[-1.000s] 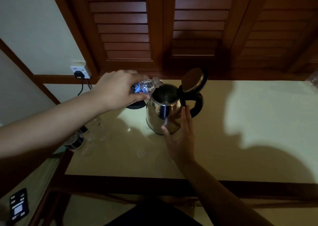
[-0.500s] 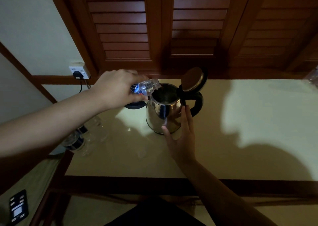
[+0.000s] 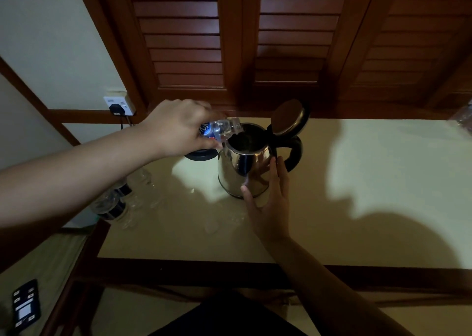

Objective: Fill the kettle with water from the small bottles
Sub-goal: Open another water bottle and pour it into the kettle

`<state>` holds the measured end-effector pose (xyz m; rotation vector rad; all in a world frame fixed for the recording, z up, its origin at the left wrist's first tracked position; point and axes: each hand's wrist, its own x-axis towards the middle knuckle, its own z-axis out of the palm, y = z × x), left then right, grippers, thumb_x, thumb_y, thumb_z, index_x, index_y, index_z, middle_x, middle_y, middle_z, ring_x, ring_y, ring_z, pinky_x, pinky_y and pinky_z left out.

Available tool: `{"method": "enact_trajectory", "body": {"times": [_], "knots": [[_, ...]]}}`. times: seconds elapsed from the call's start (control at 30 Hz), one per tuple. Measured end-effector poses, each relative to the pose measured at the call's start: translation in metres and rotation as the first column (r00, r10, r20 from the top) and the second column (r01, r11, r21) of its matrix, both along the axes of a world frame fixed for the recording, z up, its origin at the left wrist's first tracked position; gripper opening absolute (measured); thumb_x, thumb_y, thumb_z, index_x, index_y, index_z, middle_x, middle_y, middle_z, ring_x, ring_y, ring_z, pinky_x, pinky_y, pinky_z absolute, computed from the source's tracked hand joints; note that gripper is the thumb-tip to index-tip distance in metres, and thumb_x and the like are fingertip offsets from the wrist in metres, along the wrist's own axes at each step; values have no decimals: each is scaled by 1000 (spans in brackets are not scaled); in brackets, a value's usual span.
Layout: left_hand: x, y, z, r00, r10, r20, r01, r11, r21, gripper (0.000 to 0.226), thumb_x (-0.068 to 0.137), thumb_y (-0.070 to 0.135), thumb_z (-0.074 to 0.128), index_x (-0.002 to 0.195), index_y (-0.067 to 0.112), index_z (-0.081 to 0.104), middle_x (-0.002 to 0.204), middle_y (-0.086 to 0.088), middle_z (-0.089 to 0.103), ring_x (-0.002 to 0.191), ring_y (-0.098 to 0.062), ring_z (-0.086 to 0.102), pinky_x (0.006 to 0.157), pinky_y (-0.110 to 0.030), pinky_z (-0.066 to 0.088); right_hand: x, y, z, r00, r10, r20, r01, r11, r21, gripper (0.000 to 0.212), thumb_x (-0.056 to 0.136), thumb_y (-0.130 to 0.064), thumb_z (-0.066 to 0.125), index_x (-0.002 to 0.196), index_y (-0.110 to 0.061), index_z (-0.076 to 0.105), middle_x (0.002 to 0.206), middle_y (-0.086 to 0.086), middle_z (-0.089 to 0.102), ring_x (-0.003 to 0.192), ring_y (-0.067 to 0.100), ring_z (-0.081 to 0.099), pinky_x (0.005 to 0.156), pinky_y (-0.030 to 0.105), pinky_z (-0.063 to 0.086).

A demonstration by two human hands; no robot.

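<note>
Left hand (image 3: 178, 128) wrapped around a small clear bottle (image 3: 221, 129) with a blue label, fingers closed over its body. Bottle tipped almost on its side, neck pointing right, mouth just over the left rim of the kettle (image 3: 244, 168). Whether water is running out cannot be told in this light.

Right hand (image 3: 269, 202) flat and open, fingers together and pointing away, palm laid against the near side of the kettle body; it grasps nothing. Its reflection shows in the steel.

Kettle stands upright on the pale table (image 3: 370, 182), steel body, black handle (image 3: 293, 154) to the right, lid (image 3: 290, 117) hinged up and back. Inside looks dark; water level not readable.

Black kettle base (image 3: 200, 154) sits on the table just left of the kettle, partly under the left hand.

More clear bottles (image 3: 115, 202) lie at the table's left edge, beneath the left forearm, blurred.

Behind: dark wooden louvred shutters (image 3: 255, 41), wall socket (image 3: 118, 103) with a black plug at far left. Dark remote-like object (image 3: 25, 306) at lower left, off the table.
</note>
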<state>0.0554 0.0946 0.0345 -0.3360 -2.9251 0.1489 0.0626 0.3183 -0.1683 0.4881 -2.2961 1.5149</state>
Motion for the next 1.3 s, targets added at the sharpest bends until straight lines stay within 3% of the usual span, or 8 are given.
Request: {"method": "enact_trajectory", "body": {"times": [0.13,0.3,0.43,0.53,0.67,0.93,1.13,1.3], "knots": [[1,1,2,1000,-15,2,15,1000,-6,59,81,71,59,111,22,67,98,7,58,91,-28,64,66,-37,51,0,-1,-2,999,30,16,-31,999,9,91,97,-22,78,169,-14,24,177,5,18,163,14,20,127,22,25],[2,3,7,1000,-17,17,17,1000,-17,56,83,65,64,121,24,66,101,8,57,95,-28,64,66,-33,39,1,-2,-2,998,41,40,-43,998,35,92,99,-25,75,170,-17,18,179,5,14,164,17,18,128,22,21],[0,2,9,1000,-3,27,4,999,-44,64,78,72,54,120,24,66,104,8,61,95,-28,65,66,-33,44,1,-1,-1,998,53,37,-54,998,34,91,100,-25,74,170,-15,17,179,6,14,165,18,18,129,26,24],[0,3,9,999,-12,38,14,999,-43,60,81,69,60,122,24,66,107,8,61,95,-28,65,69,-36,50,3,0,0,996,68,60,-70,997,25,90,102,-26,72,171,-17,15,179,3,12,165,16,17,128,20,23],[0,5,10,999,-25,40,27,998,-59,59,82,68,60,126,28,64,114,9,63,99,-27,66,71,-37,52,3,0,1,996,64,54,-66,997,28,89,102,-26,71,171,-19,14,179,3,12,165,15,17,129,25,25],[-1,7,13,998,-2,62,8,995,-98,64,77,73,49,122,29,65,112,9,63,96,-25,66,71,-39,55,3,0,1,997,61,50,-62,998,12,89,102,-26,72,170,-24,14,178,3,15,164,15,19,127,23,27],[-3,8,15,999,-5,53,8,998,-70,52,83,68,62,123,34,64,108,10,62,96,-24,65,68,-35,50,2,1,2,997,63,49,-63,998,7,88,102,-26,72,170,-22,16,178,3,15,164,13,18,129,26,27],[-1,8,19,999,-12,37,14,999,-43,52,84,63,67,131,44,58,110,10,63,99,-27,66,72,-37,52,2,0,2,996,55,67,-56,998,20,89,101,-28,72,170,-20,17,179,2,14,164,12,17,127,17,22]]}}
